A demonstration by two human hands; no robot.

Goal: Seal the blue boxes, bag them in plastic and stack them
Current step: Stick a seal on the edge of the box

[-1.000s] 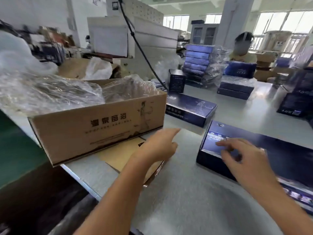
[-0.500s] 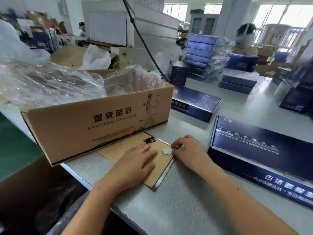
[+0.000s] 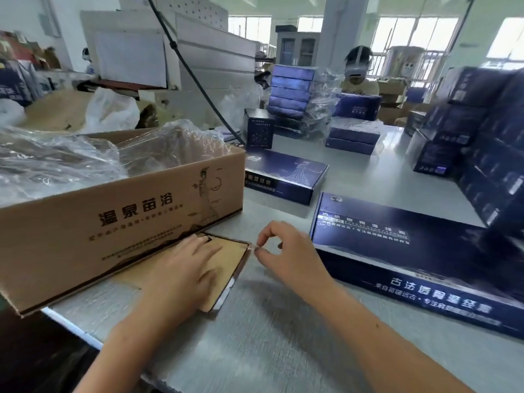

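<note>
A long blue box (image 3: pixel 411 251) lies closed on the grey table (image 3: pixel 269 336) at the right. My left hand (image 3: pixel 184 268) rests flat on a brown card sheet (image 3: pixel 226 251) that lies in front of the carton. Just right of the sheet's far corner, my right hand (image 3: pixel 286 256) pinches a small pale sticker (image 3: pixel 256 247) between thumb and forefinger; the sticker is barely visible. A second blue box (image 3: pixel 286 177) lies behind, beside the carton.
A brown carton (image 3: pixel 127 217) full of clear plastic bags (image 3: pixel 71 160) stands at the left. Bagged blue boxes are stacked at the back (image 3: pixel 292 92), with a person (image 3: pixel 358 72) behind. Dark boxes are piled at the right (image 3: pixel 482 137). A black cable (image 3: pixel 195 78) hangs down.
My right hand left the long blue box and came to the brown sheet, then lifted off its corner pinching a sticker. My left hand settled flat on the sheet.
</note>
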